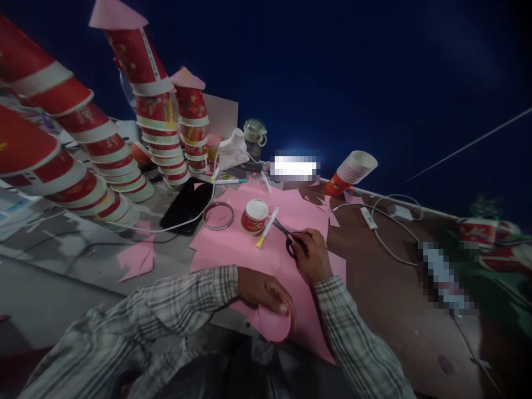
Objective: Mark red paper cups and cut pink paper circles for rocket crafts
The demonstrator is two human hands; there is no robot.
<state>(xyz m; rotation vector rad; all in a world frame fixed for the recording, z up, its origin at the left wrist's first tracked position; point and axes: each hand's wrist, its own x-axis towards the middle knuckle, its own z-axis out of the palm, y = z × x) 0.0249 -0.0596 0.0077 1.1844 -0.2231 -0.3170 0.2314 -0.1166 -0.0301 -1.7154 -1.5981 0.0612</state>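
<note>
Head view: holding pink disc [274,327] in left hand [261,291] before white-topped cup [253,217], scissors [284,229] in right hand [313,256] right of cup.

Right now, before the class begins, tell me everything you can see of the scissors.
The scissors have black handle loops and thin, dark grey blades that look like metal. The right hand holds them by the handles, hiding part of these; one loop shows beside the fingers. The blades point forward and left over the pink paper, tips close to the white marker. Whether the tips touch it is unclear.
</note>
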